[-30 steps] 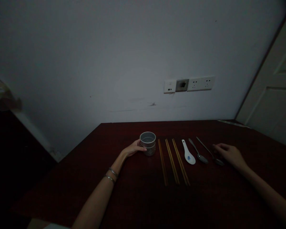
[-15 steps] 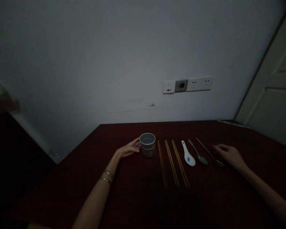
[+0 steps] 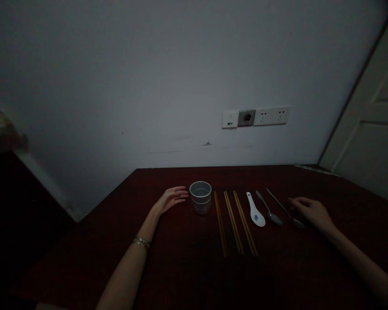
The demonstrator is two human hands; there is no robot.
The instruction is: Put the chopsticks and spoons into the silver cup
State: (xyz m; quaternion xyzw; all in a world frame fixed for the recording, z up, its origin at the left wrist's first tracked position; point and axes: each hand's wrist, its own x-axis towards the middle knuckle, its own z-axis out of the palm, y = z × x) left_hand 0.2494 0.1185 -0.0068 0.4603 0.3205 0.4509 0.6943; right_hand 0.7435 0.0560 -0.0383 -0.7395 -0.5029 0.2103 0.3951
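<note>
A small grey perforated cup stands upright on the dark red table. My left hand lies flat and open just left of the cup, with a small gap between them. To the right of the cup lie three pairs of wooden chopsticks, a white ceramic spoon and two metal spoons, all side by side. My right hand rests on the table with loosely curled fingers beside the bowl of the rightmost metal spoon, holding nothing.
A white wall rises behind the table, with a strip of sockets above its far edge. A pale door stands at the right. The room is dim, and the floor to the left is dark.
My left hand has let go of the cup and slid a little left, its fingers now flat. The cup and cutlery stay in place. My right hand has not moved.
</note>
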